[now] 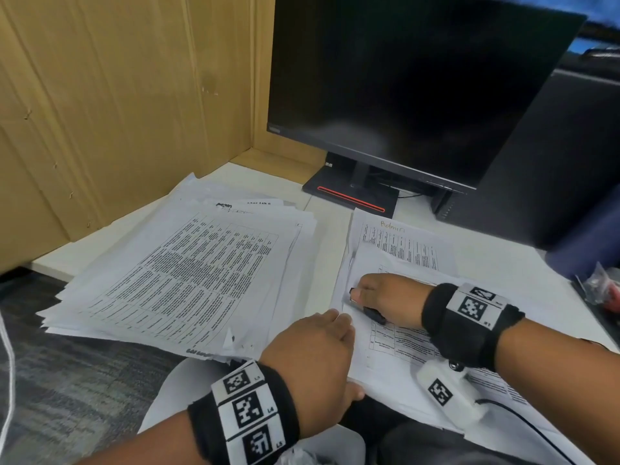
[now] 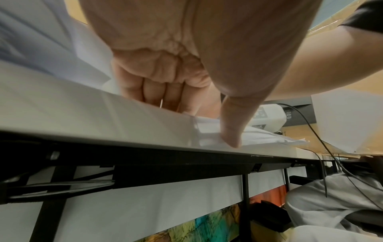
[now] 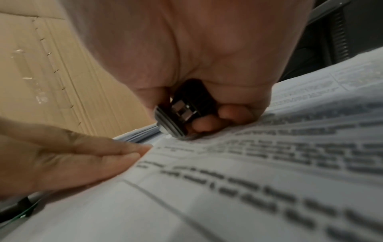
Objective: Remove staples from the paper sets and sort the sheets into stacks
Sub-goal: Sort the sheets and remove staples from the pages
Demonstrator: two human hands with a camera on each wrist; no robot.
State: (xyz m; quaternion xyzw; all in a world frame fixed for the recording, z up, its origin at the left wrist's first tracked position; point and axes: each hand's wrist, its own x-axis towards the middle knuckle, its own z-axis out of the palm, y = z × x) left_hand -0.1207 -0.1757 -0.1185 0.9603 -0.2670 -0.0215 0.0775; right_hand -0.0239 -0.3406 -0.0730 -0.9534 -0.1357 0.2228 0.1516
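A printed paper set (image 1: 396, 360) lies on the white desk before me, on top of other sheets. My right hand (image 1: 379, 300) grips a black and metal staple remover (image 3: 182, 113), whose metal end is pressed down at the set's upper left corner. My left hand (image 1: 322, 357) lies flat with straight fingers on the set's left edge (image 3: 132, 163); its thumb (image 2: 232, 131) presses the sheets at the desk's front rim. The staple itself is hidden. A large, loosely fanned stack of printed sheets (image 1: 188, 276) lies to the left.
A dark monitor (image 1: 412, 85) on a black stand (image 1: 352, 196) rises behind the papers. Cardboard panels (image 1: 117, 105) wall the left side. A sheet marked "Admin" (image 1: 399, 243) pokes out beyond my right hand. A crinkled plastic bag (image 1: 600, 286) sits at the right edge.
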